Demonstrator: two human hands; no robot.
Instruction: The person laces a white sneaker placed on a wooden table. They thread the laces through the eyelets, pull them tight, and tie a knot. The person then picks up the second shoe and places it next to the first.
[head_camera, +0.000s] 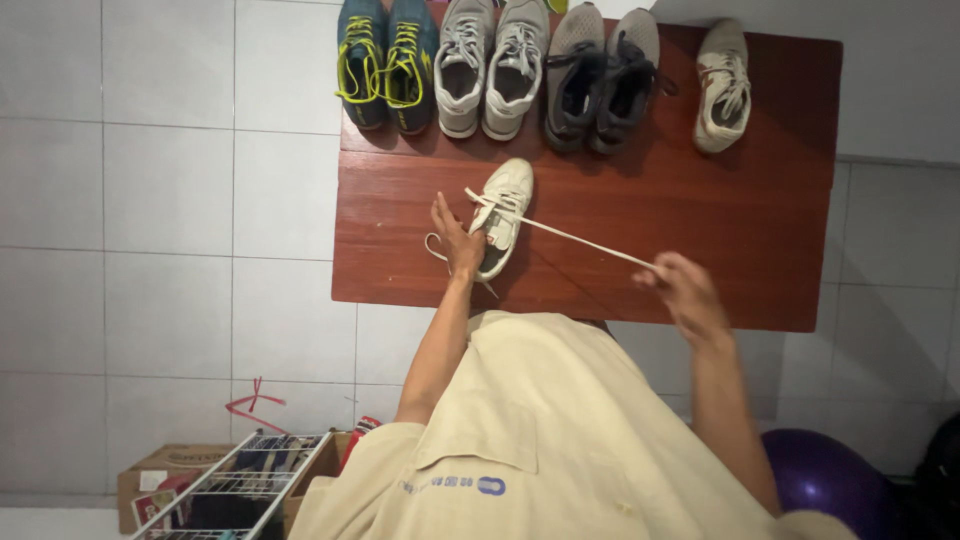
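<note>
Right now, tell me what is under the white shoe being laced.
The white shoe rests on the red-brown wooden table. The left hand steadies it; the right hand pulls its lace taut. The wood directly beneath the sole is hidden.

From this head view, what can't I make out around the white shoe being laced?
- White shoe: heel side covered by the left hand.
- Lace: its end vanishes inside the right hand, which is blurred, so the grip is unclear.
- Teal pair: toes cut off by the top edge.
- Wire rack: cropped at the bottom edge.
</note>
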